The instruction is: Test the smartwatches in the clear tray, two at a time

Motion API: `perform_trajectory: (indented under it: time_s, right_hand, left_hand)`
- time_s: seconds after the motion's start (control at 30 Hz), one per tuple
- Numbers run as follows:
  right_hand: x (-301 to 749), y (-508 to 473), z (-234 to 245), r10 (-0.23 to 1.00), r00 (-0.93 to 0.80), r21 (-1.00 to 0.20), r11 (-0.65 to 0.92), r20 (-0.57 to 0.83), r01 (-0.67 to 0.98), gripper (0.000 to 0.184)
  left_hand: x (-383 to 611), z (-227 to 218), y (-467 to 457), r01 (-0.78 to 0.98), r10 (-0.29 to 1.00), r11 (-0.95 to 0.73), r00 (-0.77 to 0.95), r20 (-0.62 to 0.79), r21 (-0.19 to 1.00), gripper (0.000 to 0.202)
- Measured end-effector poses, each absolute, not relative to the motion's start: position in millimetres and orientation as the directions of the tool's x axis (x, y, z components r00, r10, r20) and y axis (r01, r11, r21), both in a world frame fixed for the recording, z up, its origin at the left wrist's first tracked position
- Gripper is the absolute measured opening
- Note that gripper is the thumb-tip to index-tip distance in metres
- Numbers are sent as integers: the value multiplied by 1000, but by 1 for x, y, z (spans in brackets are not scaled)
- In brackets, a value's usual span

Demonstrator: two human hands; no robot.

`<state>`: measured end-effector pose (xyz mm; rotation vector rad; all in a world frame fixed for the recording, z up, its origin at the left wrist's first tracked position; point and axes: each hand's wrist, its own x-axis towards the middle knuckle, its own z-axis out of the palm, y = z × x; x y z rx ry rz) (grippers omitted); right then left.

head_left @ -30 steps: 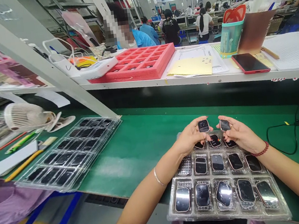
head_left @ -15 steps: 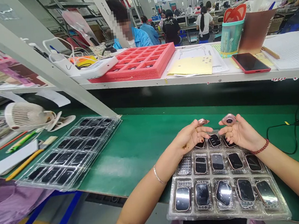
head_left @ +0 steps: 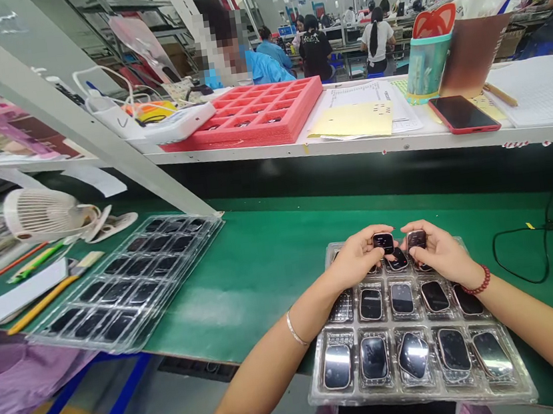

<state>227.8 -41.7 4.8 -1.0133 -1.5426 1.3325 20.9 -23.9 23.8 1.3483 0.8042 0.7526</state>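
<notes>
My left hand (head_left: 360, 257) is pinching one watch (head_left: 384, 243), my right hand (head_left: 438, 254) another watch (head_left: 416, 239), above the plastic tray (head_left: 314, 398); both need setting down next.

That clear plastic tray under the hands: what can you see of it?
The clear plastic tray lies on the green bench mat. Moulded pockets in rows hold dark-faced square watches; one watch in the nearest row sits crooked. The left hand and right hand reach over its far end.

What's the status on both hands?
Left hand pinching a watch. Right hand pinching a second watch. Both just over the far edge of the plastic tray, more watches in its pockets.
</notes>
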Motion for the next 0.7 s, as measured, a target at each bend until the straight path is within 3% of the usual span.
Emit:
perform_trajectory:
  time_s: [0.27,0.7]
  right_hand:
    - [228,-43,1,932,-329,-962,217,154,164,28]
    - [228,-44,1,942,-286,-946,241,175,216,24]
  left_hand:
    - [21,23,-24,-11,846,79,530,-61,997,41]
    - [21,22,-24,-13,842,77,537,-57,997,37]
